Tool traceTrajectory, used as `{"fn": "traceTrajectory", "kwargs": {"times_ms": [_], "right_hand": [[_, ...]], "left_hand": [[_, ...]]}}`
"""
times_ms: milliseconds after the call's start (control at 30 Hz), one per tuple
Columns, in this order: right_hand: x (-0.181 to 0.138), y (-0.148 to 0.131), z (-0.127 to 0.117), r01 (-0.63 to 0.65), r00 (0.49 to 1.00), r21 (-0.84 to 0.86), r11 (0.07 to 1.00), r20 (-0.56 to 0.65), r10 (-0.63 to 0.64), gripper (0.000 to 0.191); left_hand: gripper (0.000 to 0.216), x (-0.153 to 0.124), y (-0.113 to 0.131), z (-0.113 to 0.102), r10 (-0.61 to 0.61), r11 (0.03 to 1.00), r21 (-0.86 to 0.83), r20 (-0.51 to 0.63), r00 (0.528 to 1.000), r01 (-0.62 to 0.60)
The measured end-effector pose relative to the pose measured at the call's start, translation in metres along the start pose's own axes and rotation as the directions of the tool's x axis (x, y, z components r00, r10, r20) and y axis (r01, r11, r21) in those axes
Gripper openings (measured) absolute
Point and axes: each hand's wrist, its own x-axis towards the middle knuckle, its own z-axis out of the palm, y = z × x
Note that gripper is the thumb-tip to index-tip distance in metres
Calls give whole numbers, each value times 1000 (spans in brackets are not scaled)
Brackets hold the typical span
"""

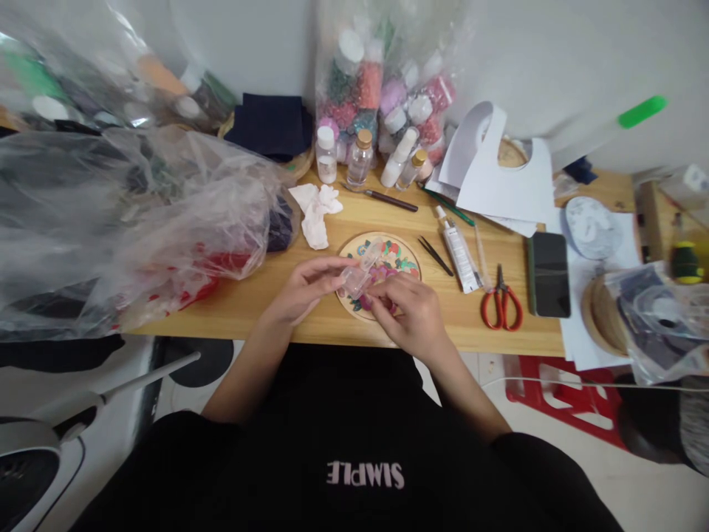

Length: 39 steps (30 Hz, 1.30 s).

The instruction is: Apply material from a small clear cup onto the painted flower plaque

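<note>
The left hand (318, 284) held a small clear plastic box (353, 281), its open lid slanting far-right, above a round light-wood disc (350, 306) bearing colourful pieces. The right hand (413, 307) curled just right of the box; whether it gripped anything could not be told. Slim black tweezers (436, 256) and red-handled scissors (501, 307) lay farther right, out of the way.

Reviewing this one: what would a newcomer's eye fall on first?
Probably the centre, where the left hand holds a small clear box over a colourful round board, with the right hand close beside it. Next, perhaps, the red-handled scissors lying to the right, and the big clear plastic bag sprawled at the far left.
</note>
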Motion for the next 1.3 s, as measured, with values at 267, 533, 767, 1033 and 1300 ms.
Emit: {"fn": "traceTrajectory", "kwargs": {"times_ms": [267, 533, 767, 1033, 1300], "right_hand": [[-8, 1, -13, -138, 986, 150, 979, -76, 151, 12], [-33, 25, -17, -192, 980, -62, 979, -70, 188, 11], [-37, 33, -11, -166, 986, -127, 978, -35, 163, 9], [-37, 31, -12, -152, 988, -120, 981, -38, 149, 10], [-35, 27, -17, -171, 984, -72, 983, -69, 167, 9]], "left_hand": [[25, 2, 2, 2, -10, 999, -41, -21, 1000, 9], [26, 2, 4, 4, -24, 997, -78, -44, 999, 21], [25, 2, 3, 2, -28, 998, -65, -49, 998, 25], [25, 1, 3, 3, -25, 998, -61, -53, 998, 22], [25, 2, 2, 1, -16, 997, -71, -25, 1000, 14]]}}
